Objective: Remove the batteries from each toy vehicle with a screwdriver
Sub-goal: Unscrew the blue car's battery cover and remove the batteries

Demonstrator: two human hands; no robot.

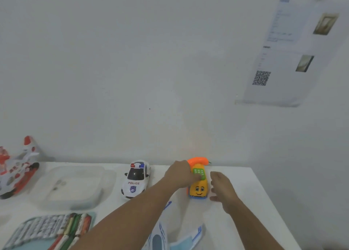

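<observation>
Curled round the top of the yellow phone car [198, 188] with the left hand [180, 174] — fingers bent over the orange handset [198, 160] and the green keys. Looks like a real hold, not just a touch. Right hand [221, 187] loose and empty, fingers soft, just beside the car at its 3 o'clock; hard to say if touching.

Phone car sitting on the white table [249, 189] close to the wall, at about 1 o'clock from the person. Long way of the car lying from 12 to 6, smiley face at the 6 end. Left hand in from 10 o'clock and on it, so nearer than the right. Police car [135, 180] at the phone car's 9 o'clock, well apart.

No screwdriver to be seen anywhere. Probably just picking this car up — battery door likely under the belly, so needs tipping over toward 3 or 6. Careful with the handset: could slip off.
</observation>
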